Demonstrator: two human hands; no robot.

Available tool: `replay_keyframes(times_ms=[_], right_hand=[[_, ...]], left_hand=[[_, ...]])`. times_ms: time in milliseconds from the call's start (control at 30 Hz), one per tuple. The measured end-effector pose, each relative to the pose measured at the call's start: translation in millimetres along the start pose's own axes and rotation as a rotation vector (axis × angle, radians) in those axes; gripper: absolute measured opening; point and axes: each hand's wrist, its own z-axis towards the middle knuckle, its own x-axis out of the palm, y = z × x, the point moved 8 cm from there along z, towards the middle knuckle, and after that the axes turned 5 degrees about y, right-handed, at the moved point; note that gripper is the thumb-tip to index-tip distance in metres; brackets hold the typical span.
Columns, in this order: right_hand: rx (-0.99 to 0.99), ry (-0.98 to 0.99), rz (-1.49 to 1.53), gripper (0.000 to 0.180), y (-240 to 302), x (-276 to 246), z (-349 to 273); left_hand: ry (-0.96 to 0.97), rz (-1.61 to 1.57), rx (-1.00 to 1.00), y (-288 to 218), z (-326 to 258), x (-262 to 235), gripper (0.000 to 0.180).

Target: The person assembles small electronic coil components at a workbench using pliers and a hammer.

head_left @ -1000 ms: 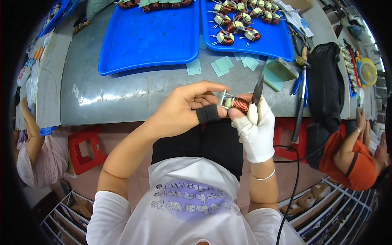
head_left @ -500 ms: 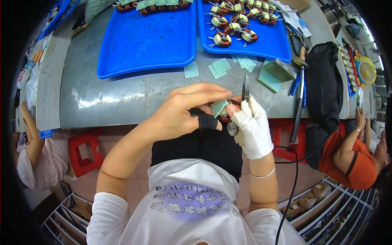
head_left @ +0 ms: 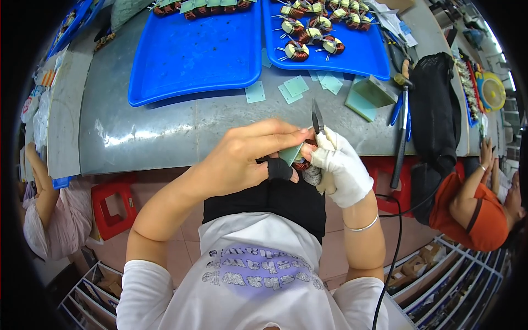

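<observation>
From the head view, your bare left hand [head_left: 242, 162] pinches a pale green square card [head_left: 290, 154] against a copper-wound coil [head_left: 301, 164], held just above the near edge of the grey surface [head_left: 165, 132]. Your gloved right hand [head_left: 338, 168] has its grip closed around a dark pointed tool [head_left: 316, 116], tip up, touching the coil.

The right hand [head_left: 338, 168] wears a white glove. The coil [head_left: 301, 163] is copper-red, with a pale green square [head_left: 290, 154]. At the top, two trays [head_left: 198, 55] are bright blue.
</observation>
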Motion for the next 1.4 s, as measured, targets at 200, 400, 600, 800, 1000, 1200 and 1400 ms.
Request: replay_keyframes(times_ms=[200, 400, 600, 800, 1000, 1200, 1400], right_hand=[[0.03, 0.058, -0.009, 0.019, -5.8, 0.8, 4.3], [0.053, 0.035, -0.026, 0.021, -9.6, -2.1, 5.1], [0.008, 0.033, -0.005, 0.023, -3.2, 3.0, 4.7], [-0.035, 0.031, -0.057, 0.032, 22.9, 21.6, -2.7], [-0.22, 0.015, -0.589, 0.041, 31.5, 11.1, -22.4], [-0.546, -0.008, -1.206, 0.041, 56.6, 9.1, -34.3], [-0.522, 0.17, -1.191, 0.037, 62.1, 14.3, -31.0]], left_hand=[[0.012, 0.071, 0.017, -5.0, -0.7, -0.5, 0.063], [0.013, 0.036, 0.031, -5.1, -3.6, 2.9, 0.059], [-0.003, -0.034, -0.012, 1.2, -0.8, -4.5, 0.063], [-0.22, -0.561, -0.348, 29.4, -3.1, -7.8, 0.041], [-0.214, -0.798, -0.423, 31.6, -6.3, 0.0, 0.046], [-0.189, -0.744, -0.326, 23.8, -5.5, 4.6, 0.047], [-0.073, -0.7, -0.437, 15.1, -4.6, 14.8, 0.044]])
